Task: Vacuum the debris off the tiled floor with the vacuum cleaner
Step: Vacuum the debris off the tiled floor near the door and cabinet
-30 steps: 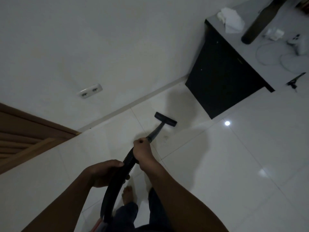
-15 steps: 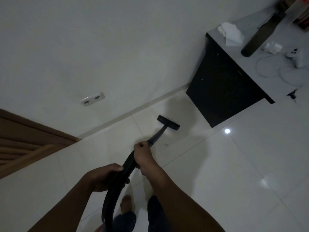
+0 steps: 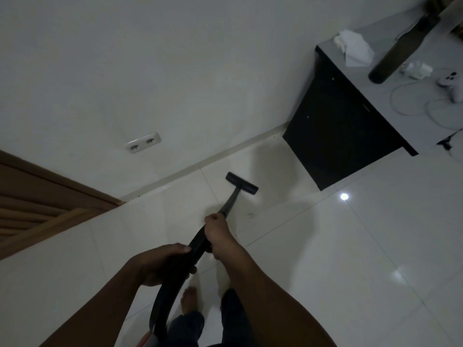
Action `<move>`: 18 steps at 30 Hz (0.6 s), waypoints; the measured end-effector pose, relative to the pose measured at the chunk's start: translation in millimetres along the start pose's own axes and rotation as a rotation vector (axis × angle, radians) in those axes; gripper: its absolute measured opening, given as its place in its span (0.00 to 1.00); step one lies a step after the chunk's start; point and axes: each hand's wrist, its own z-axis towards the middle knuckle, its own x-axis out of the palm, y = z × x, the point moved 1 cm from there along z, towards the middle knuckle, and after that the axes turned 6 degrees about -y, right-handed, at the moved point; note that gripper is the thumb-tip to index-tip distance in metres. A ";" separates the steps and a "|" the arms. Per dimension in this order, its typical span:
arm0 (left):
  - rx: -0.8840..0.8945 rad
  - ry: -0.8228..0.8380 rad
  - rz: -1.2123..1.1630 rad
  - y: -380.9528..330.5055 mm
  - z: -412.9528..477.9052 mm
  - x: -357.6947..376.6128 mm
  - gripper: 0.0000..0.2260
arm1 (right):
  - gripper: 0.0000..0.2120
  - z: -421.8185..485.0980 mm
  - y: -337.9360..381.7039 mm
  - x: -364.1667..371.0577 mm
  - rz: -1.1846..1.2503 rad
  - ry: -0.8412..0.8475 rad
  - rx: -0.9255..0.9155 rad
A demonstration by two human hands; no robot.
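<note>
Both hands grip the vacuum hose (image 3: 175, 276): left hand (image 3: 160, 264) wraps its black ribbed part, right hand (image 3: 217, 234) closes around the wand end. At 1 o'clock beyond the fingers (image 3: 183, 248), the floor nozzle (image 3: 241, 183) rests on the tiled floor (image 3: 350, 246), near the baseboard.

Two hands: the left (image 3: 160, 264) and the right (image 3: 217, 234). One hose (image 3: 172, 279) and one nozzle (image 3: 242, 183). One bare foot (image 3: 189, 300). One double socket (image 3: 143, 142). On the counter (image 3: 375, 96): one cloth (image 3: 355, 50), one bottle (image 3: 398, 51), one controller (image 3: 452, 82).
</note>
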 end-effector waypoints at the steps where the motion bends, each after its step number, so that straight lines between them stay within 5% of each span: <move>1: 0.011 -0.016 0.006 -1.9 0.7 2.9 0.42 | 0.08 1.8 2.2 -0.5 0.012 -0.009 -0.001; 6: 0.065 -0.014 -0.044 -12.9 2.5 7.7 0.38 | 0.11 12.2 5.4 -6.8 0.067 -0.005 -0.023; 11: 0.114 -0.151 -0.035 -18.7 16.3 22.4 0.23 | 0.12 28.4 15.9 -26.7 0.089 -0.068 -0.036; 18: 0.176 -0.146 0.005 -35.6 37.3 51.7 0.20 | 0.09 46.6 41.8 -64.4 0.055 -0.011 0.017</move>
